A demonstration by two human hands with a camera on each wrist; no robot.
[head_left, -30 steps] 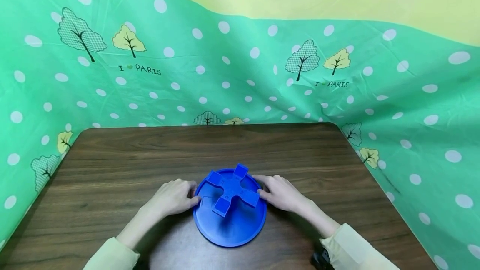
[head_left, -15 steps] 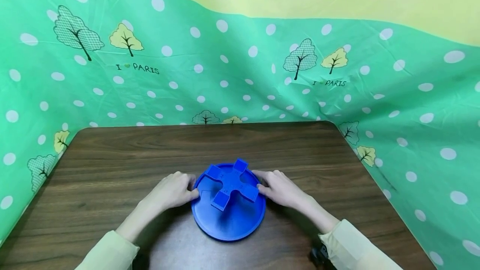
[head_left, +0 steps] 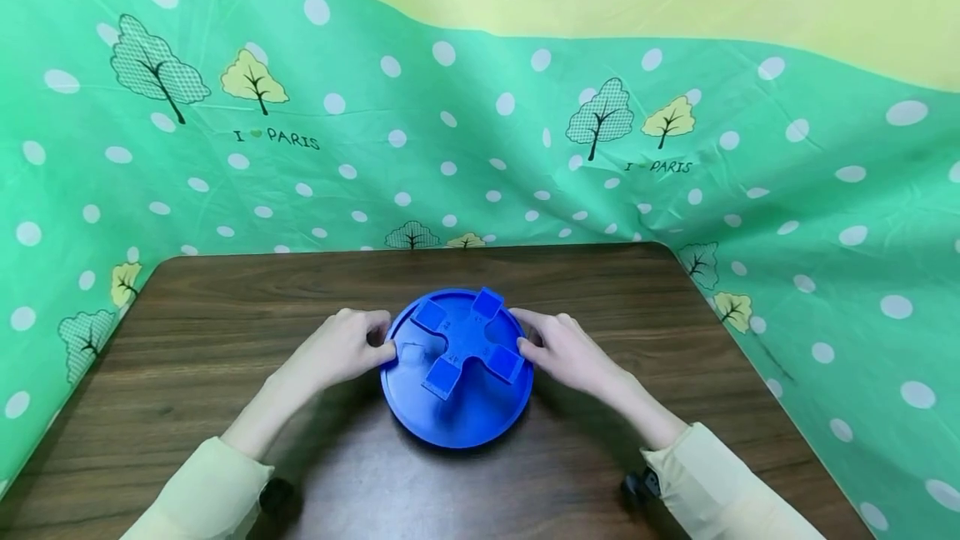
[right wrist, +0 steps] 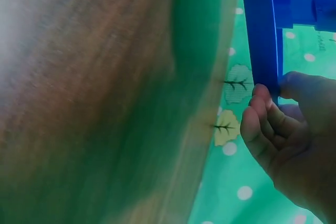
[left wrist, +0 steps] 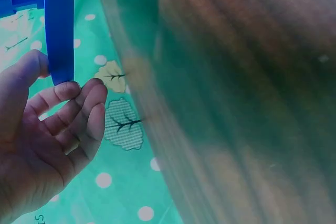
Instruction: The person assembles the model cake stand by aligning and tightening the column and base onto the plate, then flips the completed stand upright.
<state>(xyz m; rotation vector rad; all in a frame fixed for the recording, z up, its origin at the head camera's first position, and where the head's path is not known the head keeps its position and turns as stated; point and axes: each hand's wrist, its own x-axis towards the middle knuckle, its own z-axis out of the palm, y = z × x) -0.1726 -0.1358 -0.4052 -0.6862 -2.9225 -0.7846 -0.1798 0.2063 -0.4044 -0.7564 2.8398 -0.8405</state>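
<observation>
A round blue disc [head_left: 483, 419] with a raised rim is held up above the table, its underside flat in both wrist views. On a short post at its middle stands a blue four-armed cross piece [head_left: 470, 337] with flat squared ends. My left hand [head_left: 341, 348] pinches the disc's left edge, thumb on the upper face and fingertips under the rim, as the left wrist view also shows. Opposite it, my right hand [head_left: 566, 354] pinches the right edge in the same way; its thumb [right wrist: 296, 85] lies on the cross side of the disc.
The dark wood table [head_left: 247, 307] lies beneath, with its far edge beyond the disc. A green and yellow patterned cloth [head_left: 465, 123] hangs behind and along the sides. Black wrist devices [head_left: 640, 486] show near both pale sleeves [head_left: 206, 490].
Both hands have raised the blue disc, which has moved up in the head view, away from the person. The grip on both edges stays the same.
</observation>
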